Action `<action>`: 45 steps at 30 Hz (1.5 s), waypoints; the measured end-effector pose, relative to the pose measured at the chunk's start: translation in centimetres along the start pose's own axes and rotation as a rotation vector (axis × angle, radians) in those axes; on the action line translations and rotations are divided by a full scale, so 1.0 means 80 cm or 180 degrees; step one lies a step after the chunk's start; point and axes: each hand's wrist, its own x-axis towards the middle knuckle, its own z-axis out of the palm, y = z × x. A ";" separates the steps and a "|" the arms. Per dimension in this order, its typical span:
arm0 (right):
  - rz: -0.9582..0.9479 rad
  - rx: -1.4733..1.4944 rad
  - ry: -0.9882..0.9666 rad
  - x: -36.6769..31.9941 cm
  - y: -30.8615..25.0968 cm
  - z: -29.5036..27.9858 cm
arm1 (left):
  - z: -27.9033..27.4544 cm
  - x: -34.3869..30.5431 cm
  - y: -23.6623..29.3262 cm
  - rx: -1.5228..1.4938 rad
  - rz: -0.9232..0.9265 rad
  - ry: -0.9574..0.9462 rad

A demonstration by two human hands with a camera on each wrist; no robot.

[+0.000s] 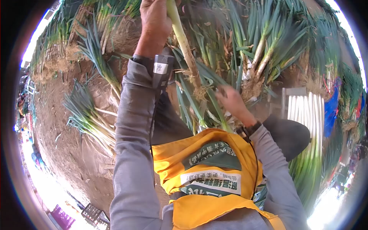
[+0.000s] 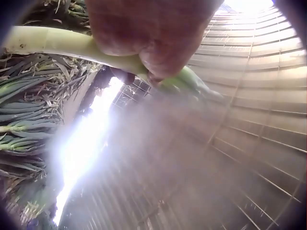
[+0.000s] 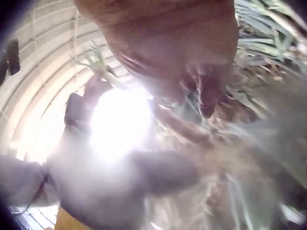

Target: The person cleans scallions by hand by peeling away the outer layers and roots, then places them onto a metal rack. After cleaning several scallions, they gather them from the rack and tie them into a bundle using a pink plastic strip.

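My left hand [image 1: 156, 19] grips a long, thick green onion [image 1: 179, 34] at the top edge of the head view. Its pale stalk slants down, and its brownish root end hangs over my lap. In the left wrist view the fingers and thumb wrap the green part of the stalk. My right hand [image 1: 232, 102], slightly blurred, is just right of the roots with loosely bent fingers. The right wrist view shows those fingers [image 3: 207, 96] hanging near the stalk's lower end. Loose green onions [image 1: 199, 109] lie under the hands, against the yellow apron [image 1: 207, 168].
A row of cleaned white-stemmed green onions [image 1: 306, 111] lies at my right, beside a blue plastic piece [image 1: 332, 113]. Unpeeled bundles [image 1: 253, 57] stand ahead. More green onions [image 1: 92, 122] lie on the soil [image 1: 61, 153] at left. A dark crate [image 1: 94, 214] sits at lower left.
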 end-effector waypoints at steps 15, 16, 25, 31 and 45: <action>-0.0313 0.2079 0.0525 0.079 -0.150 -0.060 | 0.016 0.004 -0.009 -0.0059 -0.0099 0.0009; -0.0527 0.2080 0.0493 0.075 -0.151 -0.071 | 0.013 0.009 -0.005 -0.0185 -0.0139 -0.0123; -0.0049 0.1701 -0.0321 0.020 -0.099 -0.077 | 0.000 0.036 0.007 0.0267 0.0188 -0.0031; -0.0040 -0.1577 -0.1767 -0.057 0.104 0.051 | -0.024 0.056 0.006 0.0343 0.0381 0.0372; -0.1083 0.0286 0.0858 0.048 -0.124 -0.059 | -0.107 0.087 0.016 -0.0451 -0.0140 -0.0263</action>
